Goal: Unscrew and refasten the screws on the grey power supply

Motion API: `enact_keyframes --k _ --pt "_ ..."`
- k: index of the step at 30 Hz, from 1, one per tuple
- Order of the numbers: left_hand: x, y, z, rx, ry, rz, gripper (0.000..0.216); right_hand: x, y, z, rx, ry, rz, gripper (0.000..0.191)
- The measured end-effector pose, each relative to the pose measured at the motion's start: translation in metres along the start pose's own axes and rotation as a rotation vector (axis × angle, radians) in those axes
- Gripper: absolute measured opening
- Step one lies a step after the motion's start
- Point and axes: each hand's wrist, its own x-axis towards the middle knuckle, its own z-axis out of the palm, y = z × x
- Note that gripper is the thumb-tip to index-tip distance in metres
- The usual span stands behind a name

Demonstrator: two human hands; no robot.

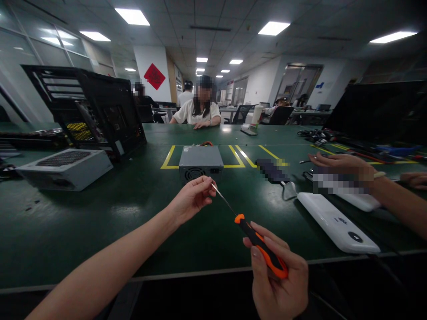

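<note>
My right hand (278, 278) is closed round the orange-and-black handle of a screwdriver (256, 240), near the table's front edge. Its thin metal shaft points up and left. My left hand (193, 198) pinches its fingertips together right at the tip of that shaft; whatever small thing sits between them is too small to make out. Just beyond my left hand a grey power supply box (200, 162) with a fan grille lies on the green table (100, 213), inside a yellow-taped rectangle.
A black open computer case (96, 111) and a grey vented unit (65, 169) stand at left. A white power strip (336, 224) lies at right, where another person's hands (336, 162) rest. A seated person (200, 111) is across the table. A black monitor (376, 111) stands far right.
</note>
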Motion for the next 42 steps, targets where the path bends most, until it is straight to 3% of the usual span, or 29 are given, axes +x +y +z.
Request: enact_keyframes --k 11,16,18,22,26,31,38,42 --pt "0.002 -0.002 -0.001 0.047 0.035 0.002 0.018 -0.002 0.007 -0.005 -0.169 -0.092 -0.076 0.044" --pt "0.004 -0.002 -0.003 0.140 0.072 0.103 0.021 -0.001 0.006 -0.001 -0.293 -0.134 -0.155 0.047" --pt "0.003 -0.001 -0.002 0.163 0.063 0.138 0.021 0.000 0.005 0.002 -0.262 -0.116 -0.084 0.040" --pt "0.001 0.001 0.001 0.170 0.034 0.158 0.020 0.001 0.002 0.004 -0.151 -0.119 0.210 0.020" --pt "0.001 0.002 0.001 0.162 0.022 0.143 0.020 0.001 0.002 0.005 -0.088 -0.176 0.413 0.015" --pt "0.006 -0.001 -0.005 0.152 0.055 0.107 0.020 0.003 0.006 0.008 -0.110 -0.208 0.462 0.018" --pt "0.007 -0.003 -0.009 0.143 0.089 0.121 0.022 0.010 0.010 0.014 -0.119 -0.275 0.395 0.015" --pt "0.006 -0.001 -0.008 0.142 0.072 0.133 0.023 0.009 0.008 0.017 -0.062 -0.264 0.517 0.017"
